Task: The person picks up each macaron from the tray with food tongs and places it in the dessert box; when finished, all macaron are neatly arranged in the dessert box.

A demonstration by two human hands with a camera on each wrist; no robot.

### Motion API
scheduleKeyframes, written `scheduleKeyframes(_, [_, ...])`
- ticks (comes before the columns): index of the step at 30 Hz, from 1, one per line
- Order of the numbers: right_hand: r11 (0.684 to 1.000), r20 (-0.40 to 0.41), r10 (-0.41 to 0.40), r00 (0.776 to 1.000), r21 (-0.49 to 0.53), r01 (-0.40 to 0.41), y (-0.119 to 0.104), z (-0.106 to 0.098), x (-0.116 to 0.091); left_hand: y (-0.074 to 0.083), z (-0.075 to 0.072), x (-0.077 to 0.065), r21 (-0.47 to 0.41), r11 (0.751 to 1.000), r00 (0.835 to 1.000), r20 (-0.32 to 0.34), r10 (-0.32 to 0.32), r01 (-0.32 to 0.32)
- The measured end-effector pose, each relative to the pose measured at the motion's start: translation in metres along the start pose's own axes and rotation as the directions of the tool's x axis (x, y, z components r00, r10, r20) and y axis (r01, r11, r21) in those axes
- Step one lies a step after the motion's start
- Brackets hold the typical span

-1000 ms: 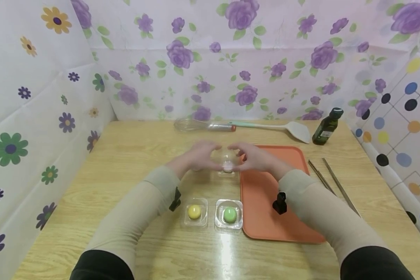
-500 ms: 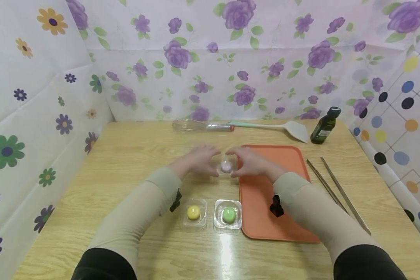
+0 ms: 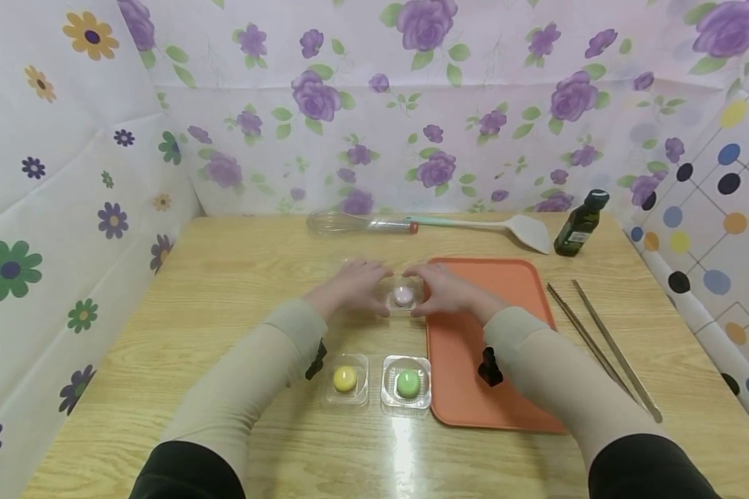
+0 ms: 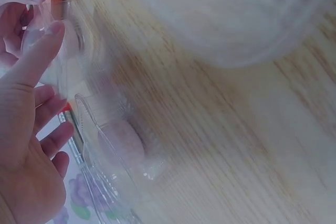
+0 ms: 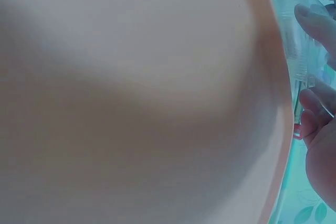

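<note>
Both hands are at a clear plastic box (image 3: 403, 305) holding a pale pink round piece (image 3: 403, 296), perhaps a macaron. My left hand (image 3: 352, 285) grips its left side, the thumb near me and fingers beyond; my right hand (image 3: 447, 287) grips the right side likewise. In the left wrist view, the left thumb (image 4: 51, 38) lies against the clear plastic. A second clear box (image 4: 152, 163) with a pink piece (image 4: 122, 142) stands beside the left hand, mostly hidden in the head view. Nearer me sit boxes with a yellow piece (image 3: 345, 378) and a green piece (image 3: 408, 383).
An orange tray (image 3: 487, 388) lies under the right forearm. Metal tongs (image 3: 612, 346) lie to its right. Along the back are a whisk (image 3: 362, 224), a white spatula (image 3: 527, 232) and a dark bottle (image 3: 580, 225). Patterned cloth (image 3: 374, 125) bounds the table (image 3: 225, 291).
Both hands have come down around the pink piece's box, with the clear dome lid they held above it. The right forearm has shifted slightly left, uncovering more of the tongs.
</note>
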State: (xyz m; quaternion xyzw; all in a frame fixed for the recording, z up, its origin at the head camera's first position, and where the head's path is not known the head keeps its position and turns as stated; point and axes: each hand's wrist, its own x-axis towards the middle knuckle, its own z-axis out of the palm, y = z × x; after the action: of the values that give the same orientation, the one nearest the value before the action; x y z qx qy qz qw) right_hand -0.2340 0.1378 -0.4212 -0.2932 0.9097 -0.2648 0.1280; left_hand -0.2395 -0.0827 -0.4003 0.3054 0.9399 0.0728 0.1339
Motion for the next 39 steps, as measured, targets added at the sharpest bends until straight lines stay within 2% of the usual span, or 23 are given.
scheduleKeyframes(9, [0.999,0.021,0.036,0.999,0.019,-0.036,0.002,0.003,-0.001,0.003,0.001,0.000,0.048,0.999,1.000,0.002,0.002,-0.002])
scheduleKeyframes(14, [0.999,0.015,0.041,0.999,0.021,-0.041,0.002,0.003,-0.002,0.003,0.002,-0.002,0.039,0.999,1.000,-0.008,-0.004,0.004])
scheduleKeyframes(21, [0.999,0.018,0.048,0.999,0.018,-0.048,0.002,0.003,-0.002,-0.001,0.003,-0.005,0.010,1.000,0.999,-0.031,0.030,-0.030])
scheduleKeyframes(28, [0.999,0.004,0.024,1.000,0.028,-0.024,-0.002,0.000,-0.002,-0.014,0.002,-0.018,0.019,1.000,0.998,-0.065,0.023,-0.022])
scheduleKeyframes(34, [0.998,-0.008,0.053,0.999,0.032,-0.052,-0.007,-0.007,-0.001,-0.024,0.001,-0.030,-0.030,0.999,0.997,-0.064,0.032,-0.034])
scheduleKeyframes(39, [0.996,-0.012,0.072,0.997,0.051,-0.071,-0.013,-0.011,0.006,-0.029,-0.002,-0.036,-0.087,0.996,0.993,-0.114,0.018,-0.027])
